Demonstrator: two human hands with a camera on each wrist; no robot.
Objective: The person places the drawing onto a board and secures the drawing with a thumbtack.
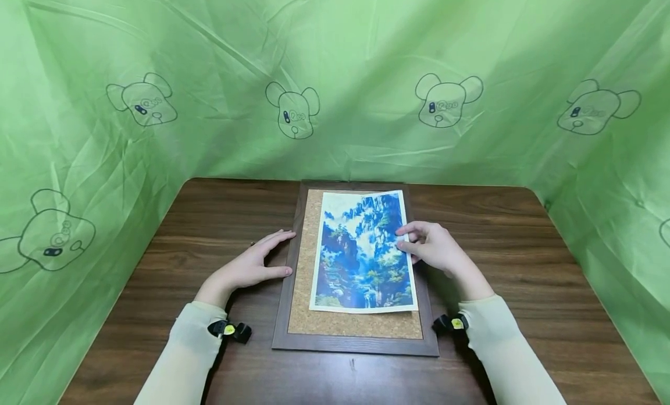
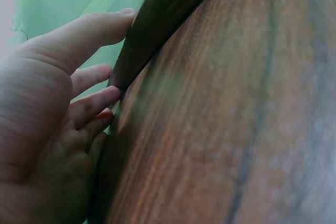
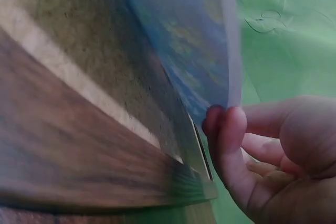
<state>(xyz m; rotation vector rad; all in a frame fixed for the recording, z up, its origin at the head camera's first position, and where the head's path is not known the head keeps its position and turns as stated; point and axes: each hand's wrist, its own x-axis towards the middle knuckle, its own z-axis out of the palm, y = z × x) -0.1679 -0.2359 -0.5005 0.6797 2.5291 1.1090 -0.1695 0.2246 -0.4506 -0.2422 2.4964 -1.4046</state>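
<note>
Landscape print: an upright rectangle of sheet, mostly deep and bright blue, with steep cliffs broken by white, misty patches.
Print's colours: yellow-green foliage dots the lower half; narrow white streaks run down near the bottom; the upper left is palest.
Print's border: a thin whitish margin runs around the scene.
Print's place: over the cork panel, nearer its right side, leaving tan, speckled strips bare at the left and below.
Print's lie: its right edge is raised off the cork, as the right wrist view shows, and a shadow falls under the lower right corner.
Frame: dark brown, wood-grained, around the cork and lying on the table.
Right hand: pinches the print's right edge between thumb and fingers.
Left hand: grasps nothing; thumb and fingers reach out straight and spread, tips touching the frame's left edge.
Table's surface: brown with darker streaks of grain.
Cloth: green, creased, printed with outlined bear heads, hanging behind the table and at both sides.
</note>
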